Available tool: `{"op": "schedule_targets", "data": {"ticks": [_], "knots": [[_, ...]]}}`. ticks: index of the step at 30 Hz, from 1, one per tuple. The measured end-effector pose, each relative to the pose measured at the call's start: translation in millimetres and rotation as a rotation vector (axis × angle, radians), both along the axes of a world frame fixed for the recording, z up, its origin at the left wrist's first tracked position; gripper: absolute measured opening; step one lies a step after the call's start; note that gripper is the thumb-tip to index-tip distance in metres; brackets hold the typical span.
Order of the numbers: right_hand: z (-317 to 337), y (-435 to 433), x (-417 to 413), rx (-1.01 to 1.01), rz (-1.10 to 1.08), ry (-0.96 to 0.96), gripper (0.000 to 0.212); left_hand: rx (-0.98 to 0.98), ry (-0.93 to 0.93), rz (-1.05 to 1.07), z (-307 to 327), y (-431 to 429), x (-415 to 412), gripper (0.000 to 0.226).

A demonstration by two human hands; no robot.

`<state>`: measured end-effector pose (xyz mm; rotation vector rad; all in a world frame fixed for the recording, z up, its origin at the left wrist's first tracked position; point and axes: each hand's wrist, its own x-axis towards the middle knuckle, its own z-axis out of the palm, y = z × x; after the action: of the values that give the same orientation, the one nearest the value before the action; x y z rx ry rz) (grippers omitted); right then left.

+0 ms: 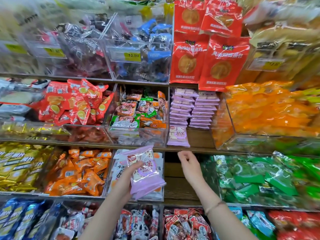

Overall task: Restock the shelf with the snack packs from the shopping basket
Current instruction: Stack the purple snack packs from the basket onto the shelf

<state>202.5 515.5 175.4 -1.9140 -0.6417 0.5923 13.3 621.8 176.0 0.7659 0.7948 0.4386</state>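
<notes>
The left hand (129,177) grips purple snack packs (147,172) just below the shelf (200,135), the right hand (189,163) is loose and holds nothing, and 2 purple stacks (194,108) sit there already, so some are left.

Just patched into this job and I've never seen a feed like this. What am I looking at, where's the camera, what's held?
No machine here: these are a person's two bare arms, filmed by one wide camera on their head, looking forward and down at shop shelves. The left hand grips a lilac snack pack. The right hand is empty, fingers loosely curled, near the front edge of the wooden shelf. On that shelf lie two stacks of matching lilac packs, with one pack standing in front. Around them sit clear bins of other snacks. The basket is not in view.
</notes>
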Motion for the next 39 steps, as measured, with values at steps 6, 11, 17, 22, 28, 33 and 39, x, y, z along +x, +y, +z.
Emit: {"op": "schedule_targets", "data": {"ticks": [6, 11, 17, 22, 28, 33, 39], "knots": [[5.0, -28.2, -62.7, 0.018, 0.294, 0.092, 0.035, 0.034, -0.026, -0.019, 6.4, -24.1, 20.0, 0.05], [8.7, -41.0, -55.4, 0.093, 0.214, 0.282, 0.02, 0.227, 0.097, -0.024, 2.8, -28.6, 29.1, 0.121], [-2.2, -43.5, -29.3, 0.286, -0.097, 0.628, 0.024, 0.172, 0.235, -0.026, 0.5, -31.8, 25.7, 0.09], [1.3, -27.6, 22.6, 0.356, -0.4, 0.644, 0.026, 0.044, 0.201, -0.029, -2.4, -24.1, 14.1, 0.024], [5.7, -6.9, 70.3, 0.311, -0.507, 0.76, 0.032, 0.036, 0.135, 0.06, 4.5, -15.1, 6.0, 0.019], [11.9, 0.1, 80.2, 0.498, -0.574, 0.864, 0.05, -0.021, 0.041, 0.091, 2.1, -8.5, 0.3, 0.023], [22.9, -3.9, 71.6, 0.572, -0.615, 0.883, 0.058, -0.019, -0.016, 0.058, 0.2, -8.3, 4.8, 0.023]]}}
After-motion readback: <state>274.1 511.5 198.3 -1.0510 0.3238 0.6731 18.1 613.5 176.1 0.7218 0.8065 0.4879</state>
